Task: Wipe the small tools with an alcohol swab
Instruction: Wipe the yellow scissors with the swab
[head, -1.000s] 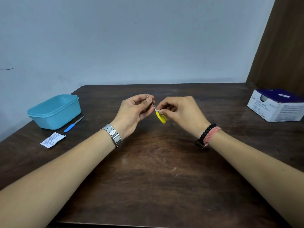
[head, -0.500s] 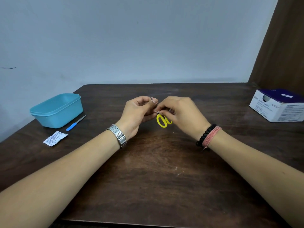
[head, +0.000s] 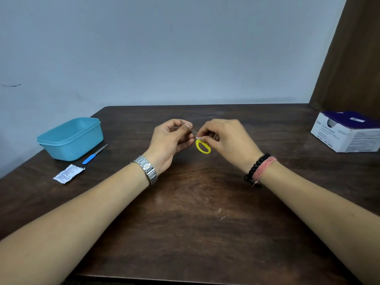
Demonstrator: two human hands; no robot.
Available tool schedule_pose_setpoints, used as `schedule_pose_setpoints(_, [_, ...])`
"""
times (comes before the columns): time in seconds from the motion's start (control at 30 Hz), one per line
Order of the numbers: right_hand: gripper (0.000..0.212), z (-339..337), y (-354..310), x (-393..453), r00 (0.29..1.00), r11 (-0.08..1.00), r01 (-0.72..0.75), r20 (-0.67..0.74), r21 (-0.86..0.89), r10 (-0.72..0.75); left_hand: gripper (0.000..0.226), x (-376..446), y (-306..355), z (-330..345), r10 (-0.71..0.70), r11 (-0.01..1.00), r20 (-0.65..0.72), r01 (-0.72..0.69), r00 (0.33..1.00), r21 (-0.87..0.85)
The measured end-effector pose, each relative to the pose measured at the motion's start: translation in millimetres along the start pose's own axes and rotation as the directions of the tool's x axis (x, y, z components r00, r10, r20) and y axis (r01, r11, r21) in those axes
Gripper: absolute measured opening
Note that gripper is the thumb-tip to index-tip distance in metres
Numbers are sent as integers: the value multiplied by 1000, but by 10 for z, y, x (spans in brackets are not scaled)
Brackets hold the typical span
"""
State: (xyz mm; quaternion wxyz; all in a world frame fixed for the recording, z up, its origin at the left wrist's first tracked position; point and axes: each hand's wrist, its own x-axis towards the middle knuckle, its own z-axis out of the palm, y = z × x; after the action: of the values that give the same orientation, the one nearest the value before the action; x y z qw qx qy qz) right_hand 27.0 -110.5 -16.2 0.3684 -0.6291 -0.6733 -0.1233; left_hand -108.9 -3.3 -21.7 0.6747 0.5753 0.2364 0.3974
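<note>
Over the middle of the dark wooden table (head: 195, 212) both hands meet around a small pair of scissors with yellow handles (head: 203, 146). The left hand (head: 170, 141), at about 9 o'clock from the scissors, pinches the thin metal blades between thumb and forefinger, the tip poking out above the fingers toward 11 o'clock. The right hand (head: 223, 138), at 3 o'clock, has its fingers curled, pinching a small white swab (head: 198, 138) where the blades meet the yellow loop, which hangs below toward 6 o'clock, clear of the tabletop. Out at 9 o'clock near the table's left edge sits a teal plastic tub (head: 71, 138); just beside it lie a blue-handled tool (head: 94, 154) and a torn white sachet (head: 68, 174). At 3 o'clock, far right, stands a white and purple box of swabs (head: 347, 131)
</note>
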Motion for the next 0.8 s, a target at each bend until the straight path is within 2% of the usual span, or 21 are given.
schedule_pose_setpoints(0.17, [7, -2, -67, -40, 984, 996, 92, 151, -9, -89, 8, 7, 20, -31, 1, 999, -40, -3, 999, -35])
schedule_pose_setpoints(0.33, [5, -3, 25, -4, 1000, 1000, 1, 7, 16, -1, 7, 18, 34, -40, -2, 998, -51, -2, 999, -66])
schedule_pose_setpoints(0.5, [6, -26, -34, -37, 984, 997, 60, 164, 42, -66, 5, 27, 41, -65, 1, 998, -90, -6, 996, -55])
schedule_pose_setpoints(0.63, [6, -65, -1, -23, 987, 998, 48, 149, 50, -55, 7, 37, 56, -84, -4, 998, -110, -4, 994, -65])
schedule_pose_setpoints(0.8, [6, 15, -45, -53, 986, 997, 68, 147, 43, -74, 16, -6, -27, 1, -4, 999, -52, 6, 999, 35])
